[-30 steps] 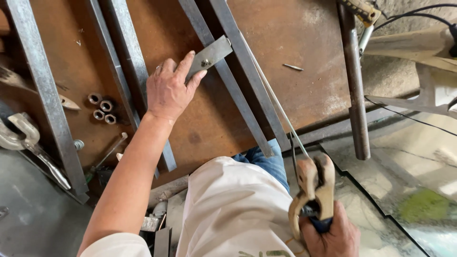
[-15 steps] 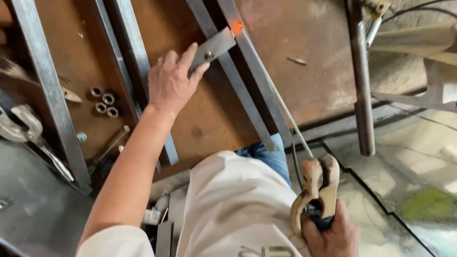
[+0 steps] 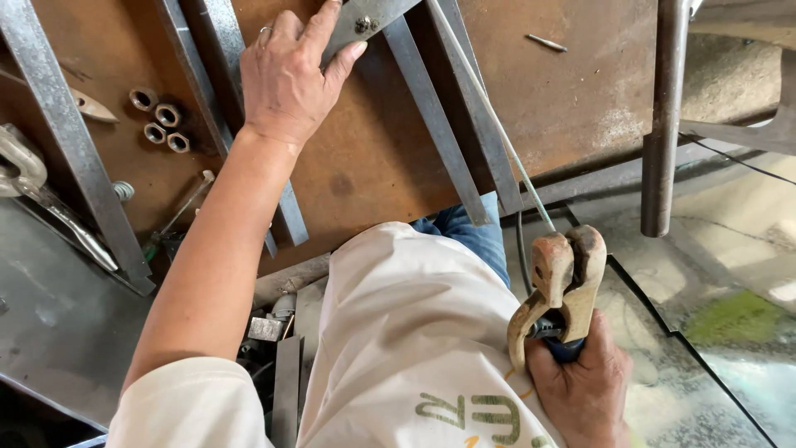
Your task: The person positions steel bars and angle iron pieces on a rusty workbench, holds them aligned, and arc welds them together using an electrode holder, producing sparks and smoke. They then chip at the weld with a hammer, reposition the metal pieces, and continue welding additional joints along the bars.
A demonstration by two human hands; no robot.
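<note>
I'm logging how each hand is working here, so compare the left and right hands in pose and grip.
The left hand lies spread and palm-down on a flat metal piece on the rusty table; the right hand is closed in a fist around the handle of an electrode holder. The left reaches far forward with the arm stretched out; the right stays close to the body. The left wears a ring; none shows on the right. Both are bare.

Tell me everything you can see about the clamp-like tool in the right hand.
The electrode holder is a worn, tan-brown, scuffed clamp with two jaws and a curved lever. The right hand grips its dark blue handle. A thin welding rod is clamped in the jaws, slanting up-left over the rusty steel table.
</note>
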